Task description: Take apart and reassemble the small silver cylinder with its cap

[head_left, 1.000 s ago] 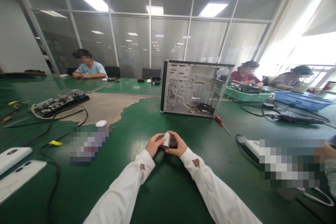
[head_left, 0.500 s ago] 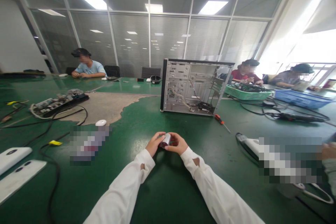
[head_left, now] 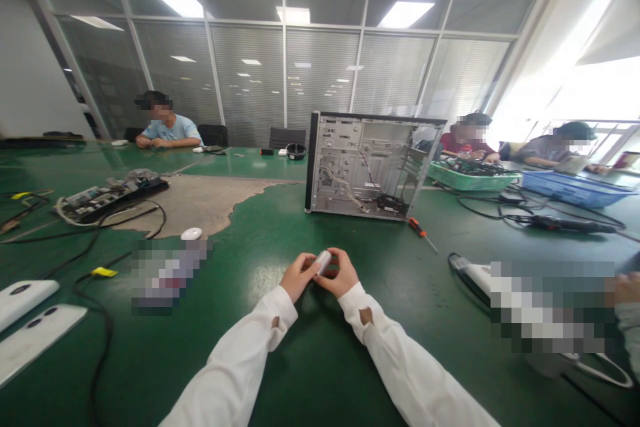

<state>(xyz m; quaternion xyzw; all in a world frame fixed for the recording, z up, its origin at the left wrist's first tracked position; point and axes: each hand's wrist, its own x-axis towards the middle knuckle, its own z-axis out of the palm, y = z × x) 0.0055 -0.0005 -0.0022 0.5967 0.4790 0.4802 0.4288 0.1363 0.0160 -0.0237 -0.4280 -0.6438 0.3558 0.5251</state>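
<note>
Between the fingertips of both hands is a small silver cylinder (head_left: 324, 261), held tilted just above the green table. My left hand (head_left: 299, 273) is closed on its near left side, thumb along it. From the right, my right hand (head_left: 343, 272) pinches it with thumb and fingers. The cylinder's lower end is partly covered by my fingers, and its exact kind cannot be made out. Beyond my hands stands an open computer case (head_left: 365, 167) with loose cables inside. An orange-handled screwdriver (head_left: 423, 233) lies by the case's right corner.
White power banks or phones (head_left: 43, 340), a power strip (head_left: 115, 197) and cables lie to the left. On the right are a green basket (head_left: 473, 180), a blue basket (head_left: 575, 190) and a black corded tool (head_left: 570, 223). Several people sit around the table; another person's hand (head_left: 625, 290) shows at right.
The cylinder has turned in my fingers, so its dark end no longer faces me and its silver side shows. Both hands stay in nearly the same place.
</note>
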